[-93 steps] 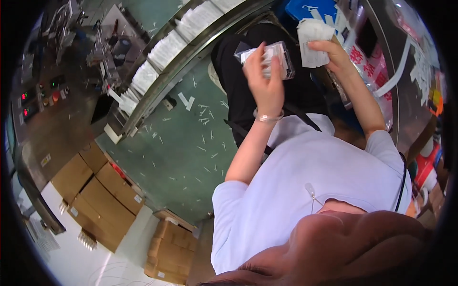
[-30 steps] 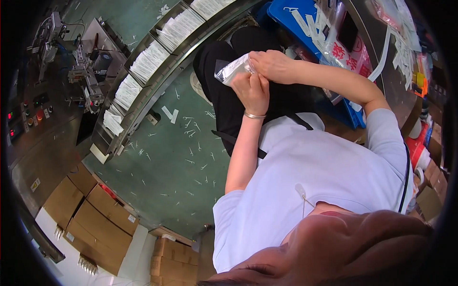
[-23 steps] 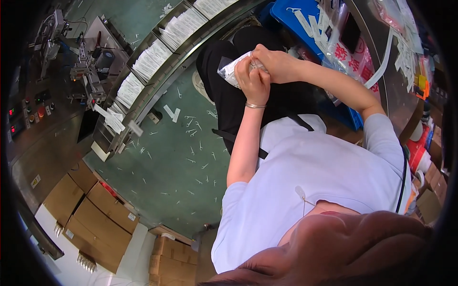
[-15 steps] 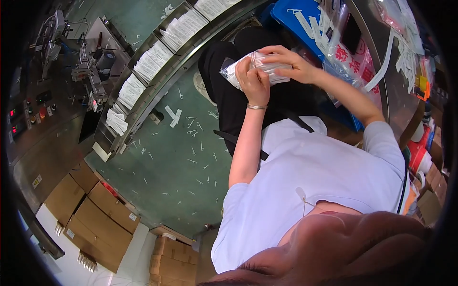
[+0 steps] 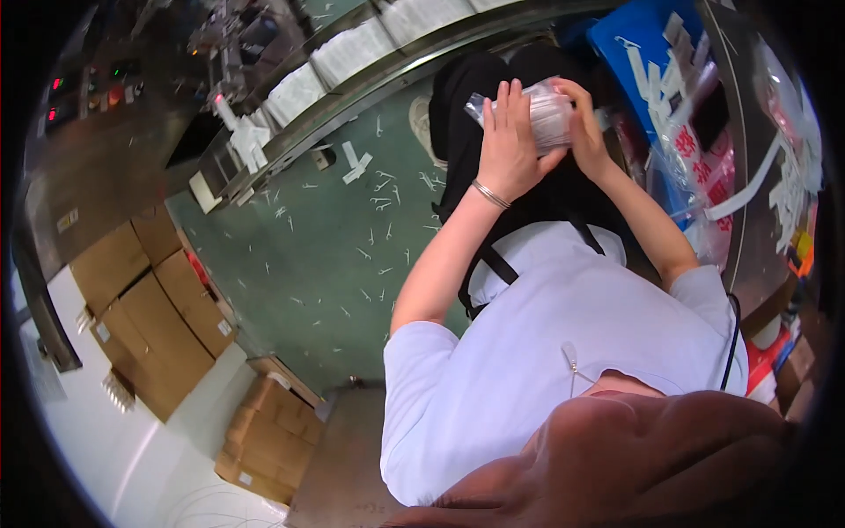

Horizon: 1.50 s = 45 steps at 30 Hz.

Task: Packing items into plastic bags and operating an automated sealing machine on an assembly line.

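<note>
A clear plastic bag (image 5: pixel 547 120) packed with thin white packets is held between my two hands above my lap. My left hand (image 5: pixel 509 145), with a bangle at its wrist, presses the bag's left side; its fingers are straight and close together, and its thumb reaches under the near edge. On the bag's right side my right hand (image 5: pixel 587 132) is curled around it, fingers bent over the far corner. Loose film sticks out past my left fingertips. The undersides of the bag and parts of my right fingers are hidden.
A metal trough (image 5: pixel 387 72) with stacked white packets (image 5: pixel 352 51) runs across the far side. At right stands a blue bin (image 5: pixel 620 44) with loose strips, beside a metal table edge (image 5: pixel 753 176). Small white hooked pieces (image 5: pixel 385 187) litter the green floor. Cardboard boxes (image 5: pixel 158 334) stand at left.
The view has turned, so the scene has shifted. My left fingers have straightened from a bent grip to lie along the bag. My right hand has moved from over the bag to its right side.
</note>
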Each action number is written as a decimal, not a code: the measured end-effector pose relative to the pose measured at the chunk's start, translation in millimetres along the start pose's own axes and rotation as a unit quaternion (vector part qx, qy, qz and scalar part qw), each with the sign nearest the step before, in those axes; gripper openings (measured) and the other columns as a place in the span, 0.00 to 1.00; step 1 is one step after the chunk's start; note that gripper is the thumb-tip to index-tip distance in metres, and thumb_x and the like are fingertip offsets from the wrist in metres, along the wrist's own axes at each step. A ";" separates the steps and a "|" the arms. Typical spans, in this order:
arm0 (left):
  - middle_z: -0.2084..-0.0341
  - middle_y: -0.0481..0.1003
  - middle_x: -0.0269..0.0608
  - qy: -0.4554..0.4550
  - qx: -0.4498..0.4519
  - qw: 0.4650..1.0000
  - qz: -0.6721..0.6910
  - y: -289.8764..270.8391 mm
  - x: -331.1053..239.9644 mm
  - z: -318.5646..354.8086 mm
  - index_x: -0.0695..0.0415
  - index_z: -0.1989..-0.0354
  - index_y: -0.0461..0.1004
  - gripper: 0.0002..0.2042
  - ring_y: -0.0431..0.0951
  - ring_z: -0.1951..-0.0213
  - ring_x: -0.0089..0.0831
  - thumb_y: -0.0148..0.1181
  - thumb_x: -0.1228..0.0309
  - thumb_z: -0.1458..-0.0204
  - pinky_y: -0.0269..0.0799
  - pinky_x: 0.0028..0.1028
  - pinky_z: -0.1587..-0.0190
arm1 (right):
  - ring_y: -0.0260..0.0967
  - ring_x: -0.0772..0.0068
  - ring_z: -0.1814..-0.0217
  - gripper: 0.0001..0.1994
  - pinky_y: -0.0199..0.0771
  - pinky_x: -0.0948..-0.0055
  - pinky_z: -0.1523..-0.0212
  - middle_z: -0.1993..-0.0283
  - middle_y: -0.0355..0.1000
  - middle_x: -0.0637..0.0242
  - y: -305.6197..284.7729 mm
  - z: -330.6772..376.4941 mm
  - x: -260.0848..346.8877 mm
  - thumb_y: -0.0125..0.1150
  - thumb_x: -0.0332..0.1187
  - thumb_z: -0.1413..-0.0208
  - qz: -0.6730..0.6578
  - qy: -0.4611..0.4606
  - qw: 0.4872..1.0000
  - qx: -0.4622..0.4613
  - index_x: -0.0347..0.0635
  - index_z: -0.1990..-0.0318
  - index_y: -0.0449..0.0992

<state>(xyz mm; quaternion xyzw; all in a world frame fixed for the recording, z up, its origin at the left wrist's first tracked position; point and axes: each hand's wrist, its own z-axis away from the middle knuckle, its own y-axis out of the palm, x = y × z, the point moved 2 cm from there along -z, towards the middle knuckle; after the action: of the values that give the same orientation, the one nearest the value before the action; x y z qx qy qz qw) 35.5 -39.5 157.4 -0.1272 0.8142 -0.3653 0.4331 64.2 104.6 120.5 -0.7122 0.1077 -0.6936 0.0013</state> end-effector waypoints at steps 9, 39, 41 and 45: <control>0.54 0.63 0.52 0.023 0.124 0.992 0.014 33.9 7.8 -3.7 0.66 0.53 0.61 0.26 0.57 0.45 0.45 0.54 0.66 0.63 0.45 0.47 0.43 | 0.39 0.57 0.34 0.31 0.35 0.66 0.36 0.37 0.45 0.52 29.0 15.5 18.9 0.36 0.51 0.42 0.110 -0.036 0.993 0.034 0.35 0.40 0.47; 0.61 0.63 0.51 -0.326 -0.467 0.779 -0.262 -234.7 368.7 95.2 0.67 0.63 0.69 0.11 0.66 0.61 0.40 0.53 0.74 0.54 0.65 0.33 0.60 | 0.51 0.67 0.41 0.21 0.45 0.75 0.41 0.43 0.57 0.57 25.1 -7.0 -23.0 0.38 0.37 0.40 0.216 0.104 0.969 -0.059 0.30 0.44 0.56; 0.62 0.63 0.49 -0.345 -0.599 0.704 -0.161 -222.6 357.2 122.9 0.67 0.64 0.68 0.08 0.65 0.62 0.37 0.48 0.78 0.52 0.64 0.31 0.61 | 0.53 0.68 0.42 0.21 0.46 0.76 0.41 0.44 0.58 0.57 19.1 0.5 -25.0 0.38 0.37 0.40 0.224 0.125 0.964 -0.070 0.30 0.45 0.57; 0.70 0.69 0.47 -0.627 -0.536 0.564 -0.002 -108.2 414.3 250.9 0.67 0.69 0.68 0.16 0.69 0.70 0.37 0.57 0.64 0.55 0.66 0.31 0.64 | 0.54 0.70 0.43 0.21 0.48 0.77 0.42 0.45 0.59 0.58 12.7 6.3 -21.5 0.38 0.37 0.40 0.240 0.154 0.956 -0.074 0.29 0.45 0.57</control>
<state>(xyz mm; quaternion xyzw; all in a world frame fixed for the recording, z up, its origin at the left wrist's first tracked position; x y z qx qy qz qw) -21.6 -453.8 -109.9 -0.5349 0.3835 0.3095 0.6863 68.2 94.5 97.1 -0.5484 0.3253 -0.7640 0.0981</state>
